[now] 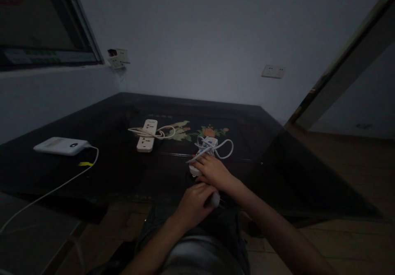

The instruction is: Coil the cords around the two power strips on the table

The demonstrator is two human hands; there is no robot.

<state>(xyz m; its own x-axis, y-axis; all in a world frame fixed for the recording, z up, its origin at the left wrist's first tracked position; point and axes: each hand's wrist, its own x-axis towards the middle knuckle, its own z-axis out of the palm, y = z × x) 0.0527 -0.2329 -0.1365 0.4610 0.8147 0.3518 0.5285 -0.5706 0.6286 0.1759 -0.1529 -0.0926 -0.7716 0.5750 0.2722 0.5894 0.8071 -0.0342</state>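
My right hand (212, 171) rests on the near end of a white power strip (207, 147) wrapped in its own white cord, its fingers curled over the strip and a strand of the cord. My left hand (195, 203) is closed around a small pale rounded object (215, 200) at the table's near edge, just below the right hand. A second white power strip (147, 134) with a beige cable looped over it lies farther left on the dark table (123, 168).
A white flat box-like device (61, 145) with a white cable (52, 190) and a yellow tag sits at the table's left. Wall sockets (273, 71) are on the back wall, and another socket (118, 57) is near the window corner. Wooden floor lies to the right.
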